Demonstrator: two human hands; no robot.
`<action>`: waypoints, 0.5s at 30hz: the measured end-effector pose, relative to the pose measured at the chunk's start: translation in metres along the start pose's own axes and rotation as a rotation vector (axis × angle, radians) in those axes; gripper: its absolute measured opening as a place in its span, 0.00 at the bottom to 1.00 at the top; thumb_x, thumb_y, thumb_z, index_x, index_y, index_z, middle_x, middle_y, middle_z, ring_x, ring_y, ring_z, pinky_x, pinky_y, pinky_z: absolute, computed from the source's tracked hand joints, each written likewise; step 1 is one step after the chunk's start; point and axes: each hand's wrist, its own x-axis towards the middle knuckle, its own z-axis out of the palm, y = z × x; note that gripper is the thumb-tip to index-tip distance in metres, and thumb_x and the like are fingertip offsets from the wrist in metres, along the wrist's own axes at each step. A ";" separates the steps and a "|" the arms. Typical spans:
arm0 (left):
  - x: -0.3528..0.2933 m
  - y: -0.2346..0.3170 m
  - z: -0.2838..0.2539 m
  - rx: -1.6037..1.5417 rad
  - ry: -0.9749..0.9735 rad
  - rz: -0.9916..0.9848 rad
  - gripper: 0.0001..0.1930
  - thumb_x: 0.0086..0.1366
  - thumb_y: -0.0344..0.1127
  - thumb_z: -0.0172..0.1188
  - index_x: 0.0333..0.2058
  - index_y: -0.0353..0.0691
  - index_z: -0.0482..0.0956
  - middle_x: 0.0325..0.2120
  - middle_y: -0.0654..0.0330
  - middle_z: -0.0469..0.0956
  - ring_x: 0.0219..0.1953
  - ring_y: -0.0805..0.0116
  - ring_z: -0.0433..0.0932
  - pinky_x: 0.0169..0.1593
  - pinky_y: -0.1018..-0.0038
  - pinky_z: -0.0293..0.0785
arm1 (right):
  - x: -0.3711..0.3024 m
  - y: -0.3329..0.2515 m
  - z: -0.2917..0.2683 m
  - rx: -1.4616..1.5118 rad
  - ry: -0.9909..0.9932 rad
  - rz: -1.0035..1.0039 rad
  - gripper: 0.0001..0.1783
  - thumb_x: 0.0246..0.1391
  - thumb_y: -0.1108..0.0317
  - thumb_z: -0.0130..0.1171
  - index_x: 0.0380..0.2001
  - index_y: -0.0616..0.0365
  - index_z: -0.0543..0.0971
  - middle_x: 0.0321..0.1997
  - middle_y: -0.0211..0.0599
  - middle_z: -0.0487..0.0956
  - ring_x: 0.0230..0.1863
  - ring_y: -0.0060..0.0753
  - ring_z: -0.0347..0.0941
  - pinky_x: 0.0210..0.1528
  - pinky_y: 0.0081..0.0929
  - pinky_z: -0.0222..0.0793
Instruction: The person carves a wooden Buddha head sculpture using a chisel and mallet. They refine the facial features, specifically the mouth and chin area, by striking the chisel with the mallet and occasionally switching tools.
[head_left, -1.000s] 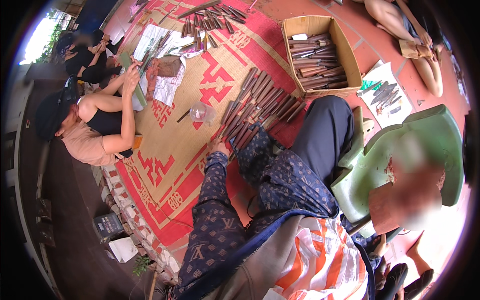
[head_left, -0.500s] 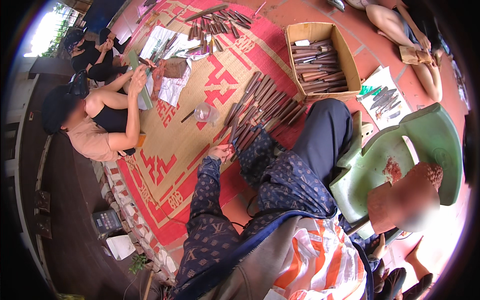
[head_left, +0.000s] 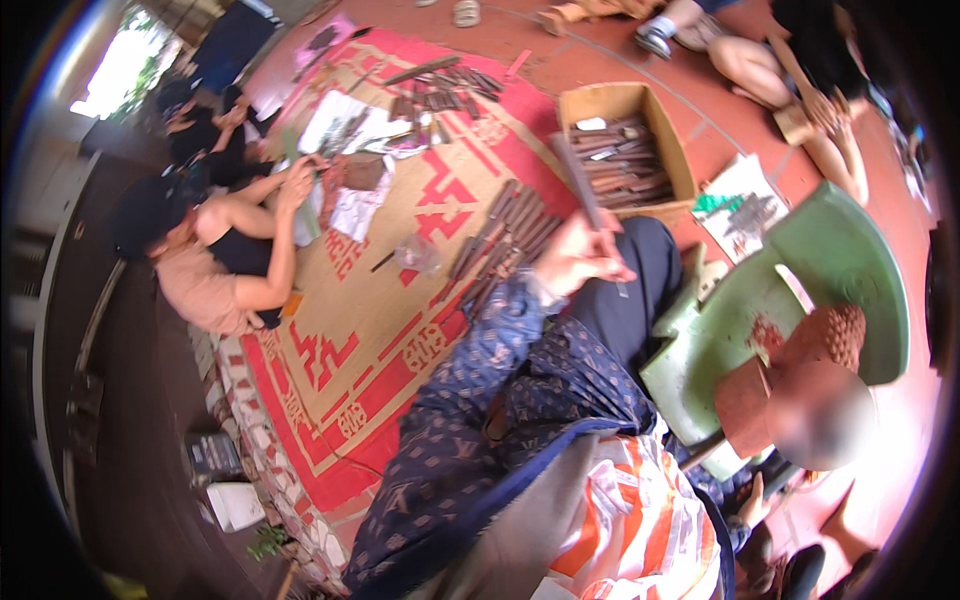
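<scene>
My left hand (head_left: 580,258) is closed around a carving chisel (head_left: 574,176), lifted over my left thigh. Its long dark handle points away from me, and a bit of thin metal shows below my fingers. Behind that hand, rows of similar carving tools (head_left: 508,232) lie on the mat. At the lower right, my right hand (head_left: 757,502) is partly hidden beside a dark object, and its grip is unclear. Near it is a reddish-brown block (head_left: 743,405) with a rod sticking out. A carved piece with knobbly curls (head_left: 835,338) rests over a green plastic chair (head_left: 870,270), partly blurred.
A cardboard box (head_left: 640,212) full of handled tools stands ahead. Flat blades lie on a white sheet (head_left: 735,185) beside it. A person (head_left: 215,255) sits working at the left of the red and straw mat (head_left: 340,290); another person (head_left: 800,80) sits at the far right.
My left hand has risen from the rows of tools and moved right, now with a chisel in it. The view has shifted slightly. My right hand stays low at the right.
</scene>
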 end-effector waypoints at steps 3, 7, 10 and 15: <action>0.031 0.022 0.062 -0.136 -0.104 0.211 0.30 0.55 0.15 0.56 0.54 0.42 0.58 0.34 0.57 0.72 0.33 0.62 0.80 0.32 0.70 0.80 | 0.006 0.017 -0.005 0.027 -0.023 0.052 0.14 0.51 0.60 0.68 0.28 0.60 0.78 0.19 0.25 0.72 0.15 0.15 0.63 0.16 0.16 0.58; 0.044 0.055 0.117 0.038 -0.133 0.274 0.19 0.66 0.30 0.54 0.53 0.42 0.59 0.27 0.65 0.67 0.20 0.81 0.67 0.21 0.81 0.67 | -0.010 -0.002 -0.002 -0.054 -0.025 0.050 0.15 0.48 0.62 0.68 0.32 0.60 0.77 0.26 0.29 0.76 0.22 0.21 0.71 0.21 0.17 0.66; 0.047 0.050 0.168 0.064 -0.303 0.214 0.14 0.70 0.45 0.52 0.45 0.43 0.68 0.20 0.68 0.67 0.20 0.82 0.68 0.24 0.82 0.66 | -0.031 -0.015 -0.004 0.046 -0.121 0.042 0.15 0.51 0.67 0.65 0.40 0.62 0.77 0.30 0.32 0.78 0.26 0.21 0.73 0.27 0.15 0.69; -0.006 0.041 0.254 0.532 -0.582 0.917 0.17 0.60 0.43 0.61 0.47 0.46 0.77 0.23 0.61 0.73 0.21 0.68 0.76 0.24 0.72 0.70 | -0.072 -0.058 -0.010 0.139 -0.110 -0.238 0.23 0.49 0.71 0.66 0.49 0.64 0.73 0.37 0.37 0.78 0.33 0.28 0.76 0.34 0.22 0.73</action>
